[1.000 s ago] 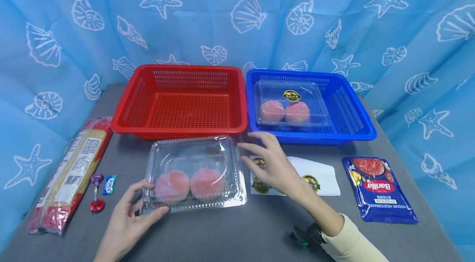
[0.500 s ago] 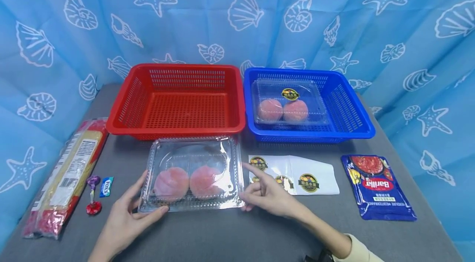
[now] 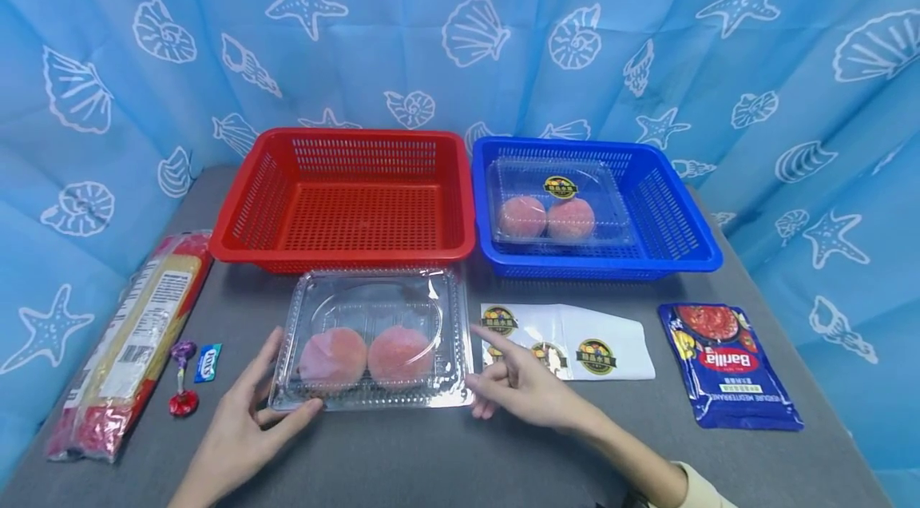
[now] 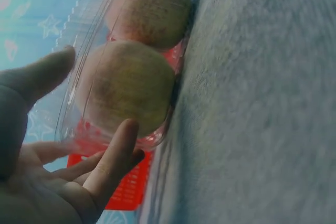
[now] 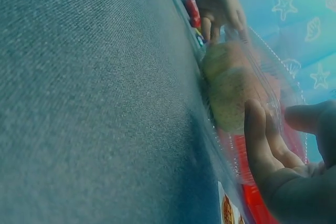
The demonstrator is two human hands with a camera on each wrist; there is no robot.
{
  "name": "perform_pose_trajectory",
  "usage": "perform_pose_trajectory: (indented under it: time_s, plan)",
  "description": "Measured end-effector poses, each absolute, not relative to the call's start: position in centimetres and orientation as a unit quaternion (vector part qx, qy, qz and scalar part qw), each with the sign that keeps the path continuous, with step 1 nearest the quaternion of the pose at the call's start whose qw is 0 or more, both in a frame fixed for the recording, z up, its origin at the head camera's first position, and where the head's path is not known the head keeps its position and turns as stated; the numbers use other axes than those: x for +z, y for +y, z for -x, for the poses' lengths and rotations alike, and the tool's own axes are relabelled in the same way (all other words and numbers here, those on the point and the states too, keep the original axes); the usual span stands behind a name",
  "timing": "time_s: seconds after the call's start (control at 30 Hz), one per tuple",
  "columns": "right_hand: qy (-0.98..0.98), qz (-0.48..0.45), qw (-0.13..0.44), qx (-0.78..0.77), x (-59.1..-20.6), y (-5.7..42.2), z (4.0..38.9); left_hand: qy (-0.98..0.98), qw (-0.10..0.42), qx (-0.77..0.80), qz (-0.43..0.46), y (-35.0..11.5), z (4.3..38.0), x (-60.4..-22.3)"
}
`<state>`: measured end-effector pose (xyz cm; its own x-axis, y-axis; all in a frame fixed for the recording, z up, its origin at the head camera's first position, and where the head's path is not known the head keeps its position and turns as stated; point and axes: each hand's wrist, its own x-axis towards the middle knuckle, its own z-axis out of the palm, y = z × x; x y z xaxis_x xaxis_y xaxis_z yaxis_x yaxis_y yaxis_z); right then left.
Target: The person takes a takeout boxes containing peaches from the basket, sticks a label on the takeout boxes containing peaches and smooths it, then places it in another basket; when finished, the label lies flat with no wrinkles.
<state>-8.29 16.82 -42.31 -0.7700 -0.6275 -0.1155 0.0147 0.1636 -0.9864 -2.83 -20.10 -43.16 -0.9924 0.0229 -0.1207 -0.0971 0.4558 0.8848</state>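
Observation:
A clear plastic clamshell box (image 3: 377, 288) lies on the grey table with two pink peaches (image 3: 333, 360) inside and its lid down. At its near left corner is my left hand (image 3: 240, 412), thumb along the front edge and fingers by the left side. The left wrist view shows those fingers (image 4: 113, 163) fairly straight, touching the plastic wall. My right hand (image 3: 528, 388) pinches the rim at the near right corner, its index finger stretched along the side. Another clamshell box (image 3: 561, 204), with peaches and a black-and-gold label, sits in the blue basket (image 3: 611, 262).
The red basket (image 3: 345, 255) stands behind the near box, left of the blue one. A white label sheet (image 3: 611, 324) lies to the right, then a blue Barilla pouch (image 3: 729, 368). Far left are a pasta packet (image 3: 136, 340), a lollipop (image 3: 183, 388) and a small blue packet (image 3: 208, 363).
My right hand has come down from above the label sheet to the box's near right corner, its fingers folding in. My left hand has stayed at the left corner.

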Motion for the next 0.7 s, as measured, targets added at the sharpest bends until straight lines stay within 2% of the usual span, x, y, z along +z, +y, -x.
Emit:
perform_pose_trajectory:
  time_s: [0.13, 0.27, 0.4, 0.53, 0.6, 0.7]
  plan:
    - [0.729, 0.222, 0.245, -0.599, -42.1, 17.3, 8.4, 0.866, 0.043, 0.497, 0.033, -20.4, 2.7, -42.9]
    - [0.761, 0.222, 0.213, -0.571, -42.0, 18.3, 8.9, 0.899, -0.022, 0.436, 0.037, -19.8, 2.2, -42.3]
    - [0.819, 0.214, 0.143, -0.512, -42.2, 19.7, 9.9, 0.918, -0.098, 0.383, 0.031, -18.3, 1.5, -41.1]
    - [0.883, 0.212, 0.050, -0.416, -42.7, 21.2, 10.7, 0.911, -0.153, 0.381, 0.018, -16.0, 0.8, -39.5]
    - [0.910, 0.220, 0.015, -0.350, -42.8, 22.0, 10.6, 0.893, -0.201, 0.402, -0.024, -14.6, 0.5, -39.1]
    - [0.936, 0.238, -0.014, -0.259, -42.8, 22.8, 10.2, 0.848, -0.278, 0.426, -0.147, -12.0, 0.4, -39.1]
